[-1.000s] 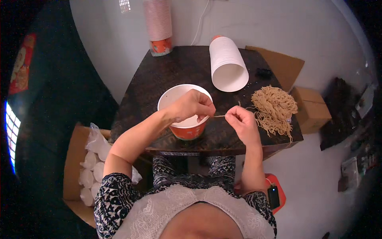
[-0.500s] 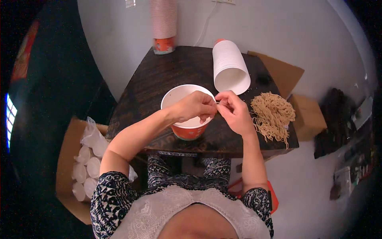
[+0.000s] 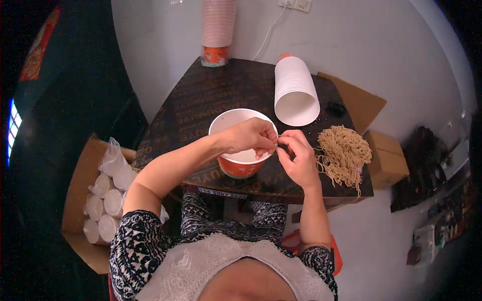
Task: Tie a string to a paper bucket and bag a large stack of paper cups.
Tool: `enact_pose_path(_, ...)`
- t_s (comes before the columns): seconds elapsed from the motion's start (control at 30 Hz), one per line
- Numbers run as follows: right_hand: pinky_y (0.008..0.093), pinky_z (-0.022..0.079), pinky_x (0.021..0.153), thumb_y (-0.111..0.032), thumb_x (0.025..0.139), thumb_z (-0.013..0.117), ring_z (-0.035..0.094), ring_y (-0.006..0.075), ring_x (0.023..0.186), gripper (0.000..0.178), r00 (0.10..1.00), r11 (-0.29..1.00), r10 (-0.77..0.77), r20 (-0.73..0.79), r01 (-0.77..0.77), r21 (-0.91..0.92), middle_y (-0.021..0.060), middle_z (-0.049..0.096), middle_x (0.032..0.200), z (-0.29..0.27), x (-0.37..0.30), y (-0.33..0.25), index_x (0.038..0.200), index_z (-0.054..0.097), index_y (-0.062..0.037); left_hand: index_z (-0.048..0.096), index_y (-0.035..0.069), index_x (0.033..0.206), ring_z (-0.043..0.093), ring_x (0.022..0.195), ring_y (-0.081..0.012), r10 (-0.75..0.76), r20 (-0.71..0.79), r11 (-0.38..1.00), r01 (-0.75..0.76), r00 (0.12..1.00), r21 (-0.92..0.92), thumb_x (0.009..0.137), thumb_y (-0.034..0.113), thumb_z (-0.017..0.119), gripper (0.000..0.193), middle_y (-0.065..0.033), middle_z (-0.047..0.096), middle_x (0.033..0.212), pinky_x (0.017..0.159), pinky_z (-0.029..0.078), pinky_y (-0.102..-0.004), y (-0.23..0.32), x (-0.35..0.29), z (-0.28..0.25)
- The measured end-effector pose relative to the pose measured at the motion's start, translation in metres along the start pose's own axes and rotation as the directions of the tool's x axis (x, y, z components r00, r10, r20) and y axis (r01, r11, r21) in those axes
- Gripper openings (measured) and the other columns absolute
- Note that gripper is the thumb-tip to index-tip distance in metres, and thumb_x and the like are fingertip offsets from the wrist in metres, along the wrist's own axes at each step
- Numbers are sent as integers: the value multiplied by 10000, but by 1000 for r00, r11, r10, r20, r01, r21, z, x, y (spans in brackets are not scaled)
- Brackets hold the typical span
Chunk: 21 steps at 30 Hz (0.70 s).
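Observation:
A large paper bucket [image 3: 242, 169], orange outside and white inside, stands upright near the table's front edge. My left hand [image 3: 253, 138] reaches over its mouth, with fingers pinched together by the right side of the rim. Meeting it there, fingertip to fingertip, my right hand [image 3: 299, 155] is also closed in a pinch just outside the rim. Whatever lies between the fingertips is too small to make out. To the right of my right hand, a tangled heap of tan cords [image 3: 344, 153] spreads over the table, some strands hanging past its edge.
A nested stack of white tubs [image 3: 297, 108] lies on its side behind the hands. Another tall stack [image 3: 217, 30] rises at the far left corner of the dark table [image 3: 186, 108]. A carton [image 3: 83, 195] with white lidded containers [image 3: 113, 203] sits at lower left; brown boxes [image 3: 385, 160] flank the right.
The view has shifted slightly. My right hand's fingers have shifted a little at the bucket's rim, while both hands remain pinched close together there.

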State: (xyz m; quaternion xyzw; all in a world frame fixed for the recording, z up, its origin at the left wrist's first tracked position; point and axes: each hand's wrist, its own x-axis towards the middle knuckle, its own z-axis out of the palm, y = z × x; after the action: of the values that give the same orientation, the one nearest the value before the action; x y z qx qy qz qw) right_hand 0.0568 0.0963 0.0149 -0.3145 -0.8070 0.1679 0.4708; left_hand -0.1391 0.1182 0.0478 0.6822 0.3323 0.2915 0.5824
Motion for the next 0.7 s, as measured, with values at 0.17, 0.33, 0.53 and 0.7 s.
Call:
enact_pose_path(0.17, 241, 415, 553, 60, 783, 606, 512, 131, 659, 100, 994, 996, -83, -72, 82, -17, 69, 550, 894, 8, 0, 7, 854, 559, 8, 562, -52, 836, 575, 601, -139, -4, 4, 1000, 4, 1000, -3, 780, -46, 587, 61, -100, 605, 739, 544, 491, -259, -1, 0, 0)
enact_pose_path(0.33, 300, 447, 581, 48, 778, 620, 557, 213, 709, 120, 991, 996, -85, -106, 83, -18, 97, 551, 893, 13, -6, 1, 861, 556, -10, 571, -53, 810, 577, 602, -146, -63, -31, 998, 63, 998, -30, 779, -51, 586, 35, -106, 604, 739, 545, 495, -266, 0, 1, 0)
enact_pose_path(0.53, 330, 468, 594, 15, 778, 646, 583, 249, 733, 79, 975, 982, -182, -128, 174, -71, 108, 555, 884, 13, -9, 2, 831, 592, -8, 586, -49, 794, 586, 633, -165, -124, -7, 983, 122, 992, -134, 748, -52, 618, 56, -119, 614, 763, 585, 507, -287, -8, 3, -4)
enact_pose_path(0.7, 313, 459, 595, -3, 836, 609, 568, 230, 694, 133, 980, 991, -122, -155, 111, -74, 112, 550, 862, 15, -8, 18, 960, 654, 17, 590, -32, 837, 595, 690, -150, -42, -34, 999, 43, 999, 24, 758, -18, 654, 102, -86, 631, 789, 640, 480, -262, -8, 4, -2)
